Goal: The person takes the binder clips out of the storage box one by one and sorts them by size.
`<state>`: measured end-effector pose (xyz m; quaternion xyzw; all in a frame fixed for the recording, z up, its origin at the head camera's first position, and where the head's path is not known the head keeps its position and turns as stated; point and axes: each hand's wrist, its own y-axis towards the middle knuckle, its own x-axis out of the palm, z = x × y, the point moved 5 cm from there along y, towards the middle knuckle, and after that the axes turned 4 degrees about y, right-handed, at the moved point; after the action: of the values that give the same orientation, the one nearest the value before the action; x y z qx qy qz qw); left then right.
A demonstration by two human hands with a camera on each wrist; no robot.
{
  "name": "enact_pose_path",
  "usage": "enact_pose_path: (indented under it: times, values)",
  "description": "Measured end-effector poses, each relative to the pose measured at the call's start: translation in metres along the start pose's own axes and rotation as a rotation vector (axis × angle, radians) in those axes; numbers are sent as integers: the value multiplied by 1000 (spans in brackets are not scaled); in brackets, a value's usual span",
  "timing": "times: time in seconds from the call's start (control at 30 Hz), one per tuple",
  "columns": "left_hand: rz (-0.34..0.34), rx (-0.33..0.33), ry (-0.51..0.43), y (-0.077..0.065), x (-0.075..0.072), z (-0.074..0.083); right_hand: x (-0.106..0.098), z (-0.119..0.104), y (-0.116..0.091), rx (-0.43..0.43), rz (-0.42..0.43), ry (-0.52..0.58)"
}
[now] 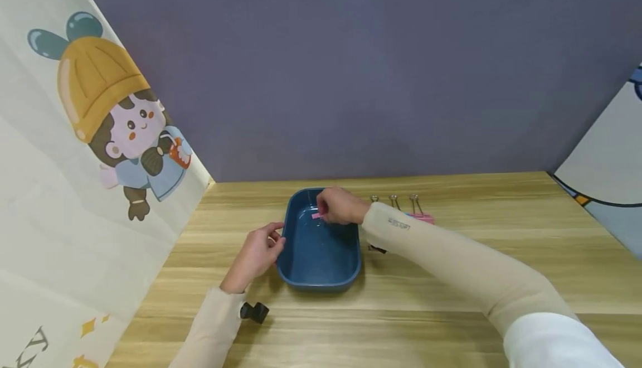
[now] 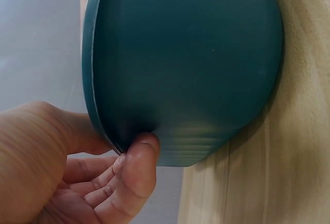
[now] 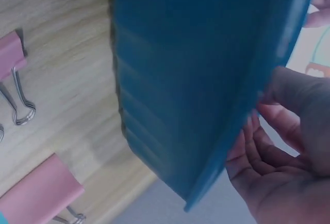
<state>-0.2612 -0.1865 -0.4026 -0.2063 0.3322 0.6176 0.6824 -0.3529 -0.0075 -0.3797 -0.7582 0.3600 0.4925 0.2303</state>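
Note:
A dark blue plastic basin [image 1: 321, 270] rests on the wooden table. At its left side, my left hand [image 1: 257, 253] pinches the rim between thumb and fingers, seen close in the left wrist view [image 2: 103, 172]. Inside the basin's far part, my right hand [image 1: 341, 206] pinches a small pink binder clip [image 1: 316, 216], of which only a flat pink end shows. In the right wrist view, the basin wall [image 3: 175, 80] hides what the right fingertips [image 3: 240, 154] hold.
Right of the basin stand several binder clips with silver handles [image 1: 393, 199]. One pink clip [image 1: 425, 218] is partly behind the right sleeve; the right wrist view shows two pink clips [image 3: 41, 190]. A purple-grey panel [image 1: 351, 78] borders the table's back, a patterned sheet [image 1: 50, 201] its left.

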Motion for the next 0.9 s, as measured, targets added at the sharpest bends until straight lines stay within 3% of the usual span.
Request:
enact_pose_path:
  times: [0.2,0.47,0.9]
  values:
    - [10,31,4,-1,0,0,-15,-5,-12,-47,61,91]
    - [13,19,16,-2,0,1,-32,-3,-32,-124,148,160]
    - [11,30,15,-4,0,3,-59,26,-79,-107,205,133]
